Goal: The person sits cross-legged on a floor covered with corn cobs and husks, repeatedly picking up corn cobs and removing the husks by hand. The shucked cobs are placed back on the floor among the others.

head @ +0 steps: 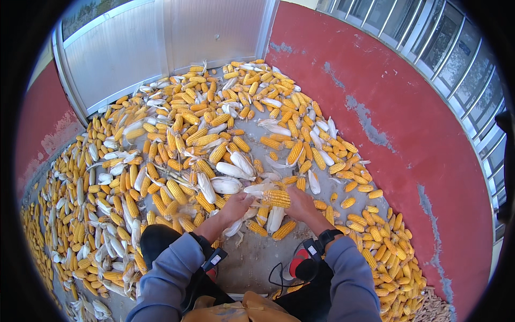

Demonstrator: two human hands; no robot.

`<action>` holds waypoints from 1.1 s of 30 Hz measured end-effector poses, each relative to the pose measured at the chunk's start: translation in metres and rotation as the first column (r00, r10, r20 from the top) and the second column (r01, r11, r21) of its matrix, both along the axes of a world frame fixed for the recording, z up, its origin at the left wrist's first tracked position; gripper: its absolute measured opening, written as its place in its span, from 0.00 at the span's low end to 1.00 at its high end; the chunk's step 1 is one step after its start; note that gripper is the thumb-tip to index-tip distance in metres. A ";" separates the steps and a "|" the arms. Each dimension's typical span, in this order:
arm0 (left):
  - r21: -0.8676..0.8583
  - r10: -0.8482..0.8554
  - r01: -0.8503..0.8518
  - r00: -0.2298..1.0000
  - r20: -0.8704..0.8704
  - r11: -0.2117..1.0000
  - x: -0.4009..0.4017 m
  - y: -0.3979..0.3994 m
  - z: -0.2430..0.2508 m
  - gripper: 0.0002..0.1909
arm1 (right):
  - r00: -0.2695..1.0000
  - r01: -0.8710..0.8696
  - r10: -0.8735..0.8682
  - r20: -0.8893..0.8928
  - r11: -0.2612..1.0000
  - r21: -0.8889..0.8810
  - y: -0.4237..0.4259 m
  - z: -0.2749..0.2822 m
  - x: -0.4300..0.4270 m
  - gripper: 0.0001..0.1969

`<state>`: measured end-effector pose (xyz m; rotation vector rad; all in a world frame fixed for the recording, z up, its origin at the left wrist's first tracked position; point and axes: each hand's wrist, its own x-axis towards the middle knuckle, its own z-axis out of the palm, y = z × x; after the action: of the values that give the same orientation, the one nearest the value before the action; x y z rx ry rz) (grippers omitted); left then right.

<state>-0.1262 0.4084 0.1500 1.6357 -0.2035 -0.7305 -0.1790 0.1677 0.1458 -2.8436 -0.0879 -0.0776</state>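
Note:
An ear of yellow corn (277, 198) lies crosswise between my two hands, its kernels bare along the middle. My left hand (238, 204) pinches pale husk leaves (258, 189) at the ear's left end. The right end of the same ear is in my right hand (299, 203), its fingers curled round it. Just beyond my hands, several ears in white husks, among them one husked ear (226, 184), lie on the pile. Below them a bare ear (284, 230) rests on the concrete floor.
Corn ears spread widely ahead and to the left, up to a metal door (116, 56). A denser heap of bare ears (386, 249) lies at the right, along a red wall (402, 133). Shelled cobs (434, 308) lie at lower right. A black cable (275, 273) loops near my right foot.

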 end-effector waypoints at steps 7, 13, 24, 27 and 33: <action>0.067 -0.227 0.216 0.932 0.282 0.974 -0.039 -0.021 0.017 0.14 | 0.954 -0.118 0.132 0.269 0.991 -0.067 -0.074 -0.026 -0.010 0.18; 0.008 0.083 -0.085 0.985 0.154 0.996 -0.015 0.045 0.040 0.15 | 0.829 0.515 -0.559 0.017 0.751 -0.413 -0.191 -0.033 -0.069 0.14; -0.180 0.345 -0.350 0.937 -0.059 0.920 0.019 0.019 0.024 0.16 | 0.208 0.429 -0.976 -0.062 0.148 -0.891 -0.323 -0.029 -0.141 0.16; -0.038 0.325 -0.324 0.945 0.030 0.945 0.028 0.004 0.013 0.17 | 0.284 0.399 -0.948 -0.143 0.253 -0.882 -0.340 -0.053 -0.123 0.16; 0.055 0.395 -0.392 0.917 -0.063 0.918 0.051 -0.019 -0.023 0.06 | 0.521 0.671 -0.786 -0.333 0.619 -0.409 -0.303 -0.175 0.011 0.18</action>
<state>-0.0748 0.3894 0.1272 1.6190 0.1937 -0.4850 -0.1679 -0.1353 -0.0288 -2.7819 1.3220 0.5122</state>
